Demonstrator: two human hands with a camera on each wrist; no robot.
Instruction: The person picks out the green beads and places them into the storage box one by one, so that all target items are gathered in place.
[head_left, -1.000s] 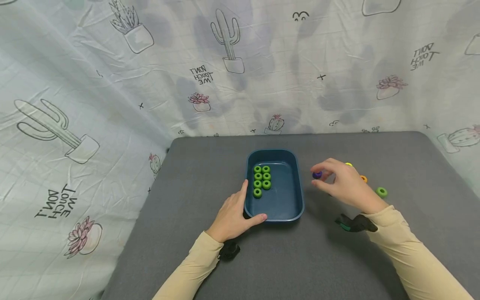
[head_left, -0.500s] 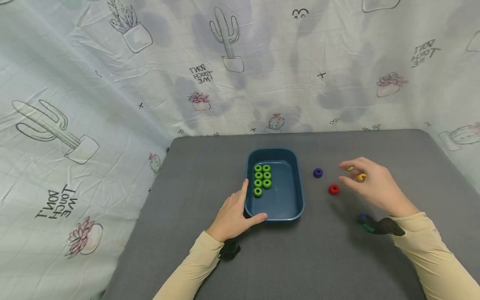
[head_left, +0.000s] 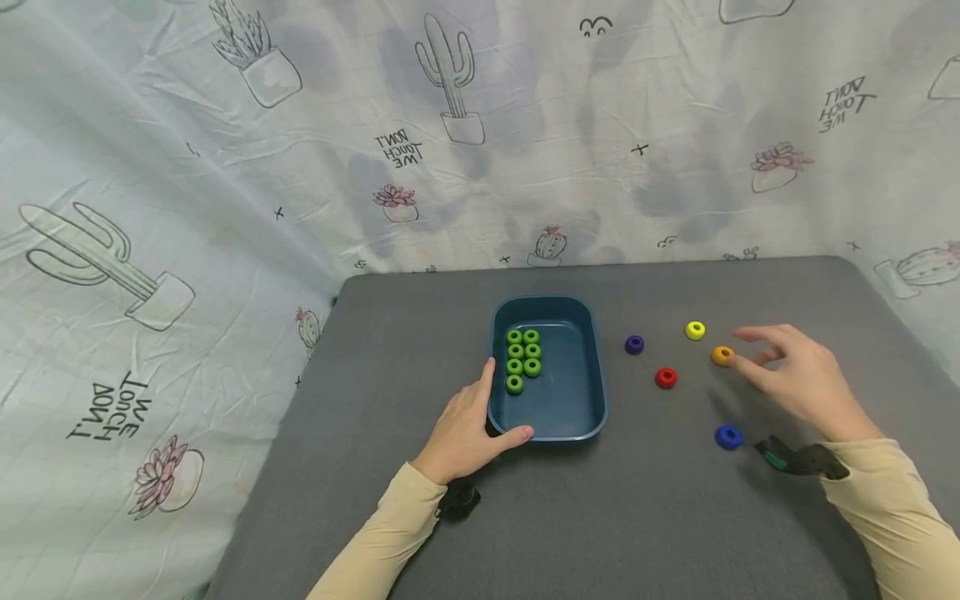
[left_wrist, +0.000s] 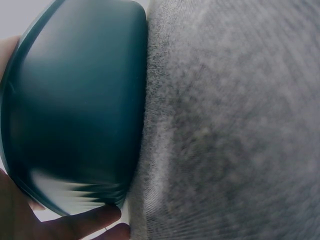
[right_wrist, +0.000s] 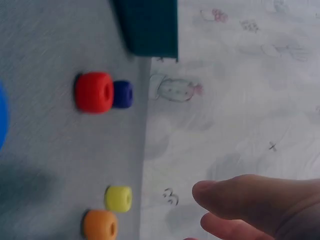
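A dark blue rectangular tray holds several green beads in two columns along its left side. My left hand rests at the tray's near left corner, index finger along the left side and thumb across the near rim. In the left wrist view, fingertips touch the tray's outer wall. My right hand hovers with thumb and index finger spread and nothing between them. Its thumb is right by an orange bead. A yellow bead lies just beyond.
On the grey table, right of the tray, lie a purple bead, a red bead and a blue bead. A white cloth printed with cacti hangs behind and to the left.
My right hand has let go of the purple bead on the table beside the tray and moved right, past the yellow and orange beads. The left hand and tray have stayed put.
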